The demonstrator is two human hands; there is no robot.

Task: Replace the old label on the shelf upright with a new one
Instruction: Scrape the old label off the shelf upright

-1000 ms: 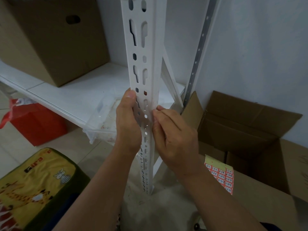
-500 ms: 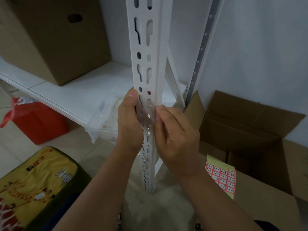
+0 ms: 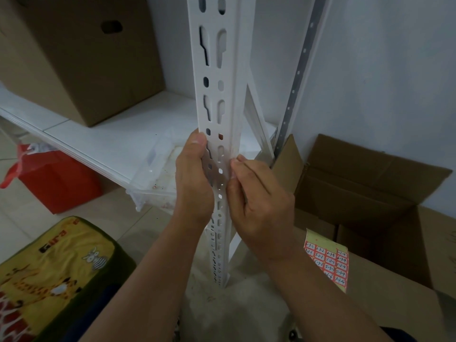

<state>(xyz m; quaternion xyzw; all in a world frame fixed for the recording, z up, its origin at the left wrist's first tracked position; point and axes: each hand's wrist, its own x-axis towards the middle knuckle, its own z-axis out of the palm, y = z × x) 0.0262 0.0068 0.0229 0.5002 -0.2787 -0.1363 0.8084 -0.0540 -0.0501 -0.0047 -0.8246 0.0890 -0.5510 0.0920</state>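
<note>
While the left hand (image 3: 195, 178) grips the upright (image 3: 219, 77) to steady it, the right hand (image 3: 261, 206) fingertips (image 3: 234, 166) press together at its edge, apparently picking at a label.

Head view, downward, close on shelf upright (image 3: 217, 77)

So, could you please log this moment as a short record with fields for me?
upright: white slotted shelf upright, standing vertical
left hand: left hand grips the upright's left edge, thumb up
right hand: right hand, fingertips at the upright's right edge; label not discernible
label sheet: label sheet on the closed cardboard box, lower right
shelf: cardboard box with handle hole
</note>
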